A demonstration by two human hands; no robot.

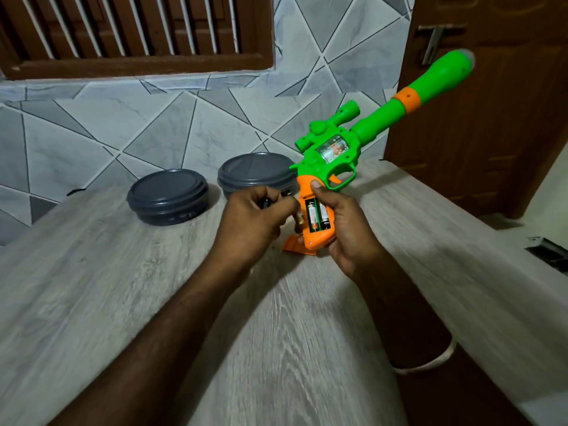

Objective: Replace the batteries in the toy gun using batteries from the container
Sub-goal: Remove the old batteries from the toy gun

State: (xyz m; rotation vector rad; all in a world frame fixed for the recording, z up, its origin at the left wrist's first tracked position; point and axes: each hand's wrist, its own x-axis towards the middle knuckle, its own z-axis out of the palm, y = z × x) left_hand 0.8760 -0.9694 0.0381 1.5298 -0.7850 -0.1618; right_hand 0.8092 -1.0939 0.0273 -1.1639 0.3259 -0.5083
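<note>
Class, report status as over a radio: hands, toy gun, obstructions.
Right hand grips toy gun; two batteries seated, cover off. Left hand holds small dark item. Nothing blocking.

The table (123, 302) stands against the wall (153, 124). Two lidded containers sit at its far side: the left container (167, 196) is nearer the viewer, and the right container (256, 172) is behind it and to the right. The toy gun (338, 155) is above the table, right of the containers, with its barrel angled up toward the door (491, 118). Two batteries (316, 215) lie side by side in the grip. A cover (293, 249) lies on the table beneath the grip. The right hand (347, 229) holds the grip from the right. The left hand (249, 222), holding small objects (266, 202), is just left of the grip.
</note>
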